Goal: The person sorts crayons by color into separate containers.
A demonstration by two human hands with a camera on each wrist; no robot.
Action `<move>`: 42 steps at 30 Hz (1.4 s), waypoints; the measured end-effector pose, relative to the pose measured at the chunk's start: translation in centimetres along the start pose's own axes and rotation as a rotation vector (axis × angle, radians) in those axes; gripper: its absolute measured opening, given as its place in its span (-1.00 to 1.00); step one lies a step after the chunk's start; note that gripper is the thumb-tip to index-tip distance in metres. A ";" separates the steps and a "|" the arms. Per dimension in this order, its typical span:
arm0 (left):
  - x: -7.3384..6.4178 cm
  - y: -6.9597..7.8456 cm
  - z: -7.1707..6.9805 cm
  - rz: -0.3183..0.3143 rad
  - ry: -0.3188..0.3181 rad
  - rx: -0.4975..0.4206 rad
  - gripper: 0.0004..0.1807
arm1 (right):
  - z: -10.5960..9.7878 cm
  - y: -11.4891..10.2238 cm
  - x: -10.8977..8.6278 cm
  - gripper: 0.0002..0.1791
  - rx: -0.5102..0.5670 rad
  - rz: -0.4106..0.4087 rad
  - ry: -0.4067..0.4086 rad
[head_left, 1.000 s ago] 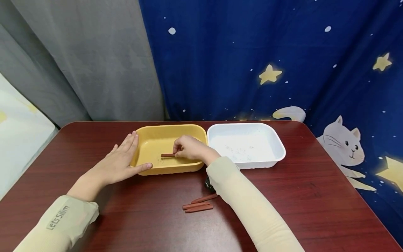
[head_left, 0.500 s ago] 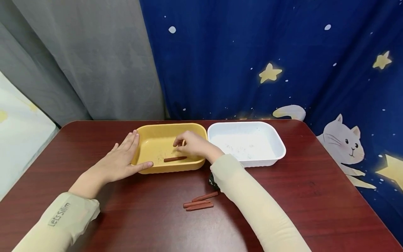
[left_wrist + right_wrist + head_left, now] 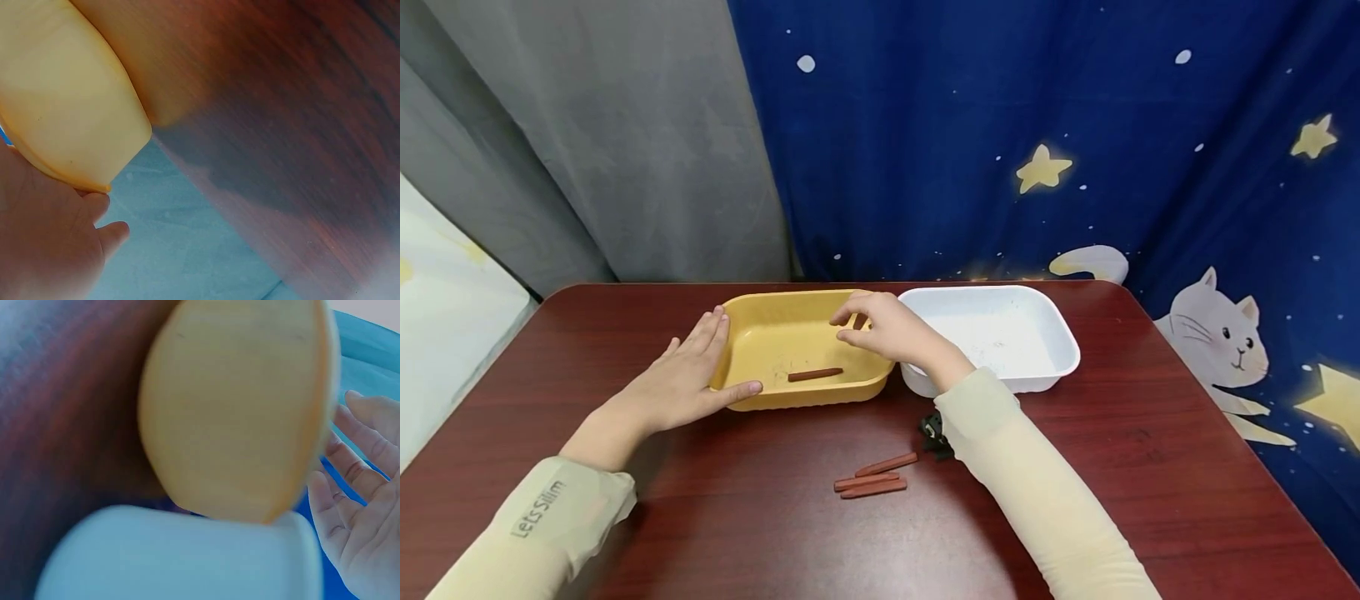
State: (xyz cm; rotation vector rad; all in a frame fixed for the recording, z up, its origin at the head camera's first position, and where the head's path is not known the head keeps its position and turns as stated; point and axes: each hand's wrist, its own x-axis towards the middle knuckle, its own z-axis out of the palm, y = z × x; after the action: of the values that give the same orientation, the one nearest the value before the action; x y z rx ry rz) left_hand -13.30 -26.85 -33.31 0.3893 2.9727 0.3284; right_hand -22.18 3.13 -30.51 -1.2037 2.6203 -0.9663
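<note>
One reddish-brown crayon-like stick (image 3: 816, 375) lies on the floor of a yellow plastic tray (image 3: 808, 396), near its front wall. My left hand (image 3: 681, 383) rests on the tray's left end, fingers stretched along the rim and thumb over the front corner. In the left wrist view that hand (image 3: 50, 231) is at the rim of the yellow tray (image 3: 69, 87). My right hand (image 3: 895, 329) hovers over the tray's right end with nothing in it. Its fingers are loosely bent and spread; the right wrist view shows the bare palm (image 3: 369, 519).
A white tray (image 3: 1000, 385) stands against the yellow one's right side. Three more reddish-brown sticks (image 3: 874, 486) lie together on the dark red table (image 3: 737, 517). A small black object (image 3: 934, 433) sits beside the right sleeve, partly hidden. Curtains (image 3: 925, 150) hang behind the table.
My right hand has let go of the stick in the yellow tray, then risen and drawn back to the right. The left hand has stayed on the tray's left end.
</note>
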 end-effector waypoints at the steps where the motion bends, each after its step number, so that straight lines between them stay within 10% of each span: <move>1: 0.0 0.0 0.0 0.001 0.000 0.001 0.25 | -0.3 0.0 -0.2 -0.75 0.005 0.001 0.015; 22: 0.0 -0.2 0.3 -0.002 0.010 -0.019 0.26 | -0.8 -1.7 -7.5 -0.80 -0.076 -0.120 0.032; 42: 0.2 -0.2 0.1 -0.002 0.002 0.000 0.26 | 2.9 -1.9 -9.6 -0.94 -0.188 -0.083 -0.342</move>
State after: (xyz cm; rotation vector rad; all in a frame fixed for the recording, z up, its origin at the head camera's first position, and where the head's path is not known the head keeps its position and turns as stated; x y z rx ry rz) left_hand -13.47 -26.95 -33.45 0.3858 2.9743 0.3290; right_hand -13.42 7.62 -33.30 -1.3866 2.4432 -0.4772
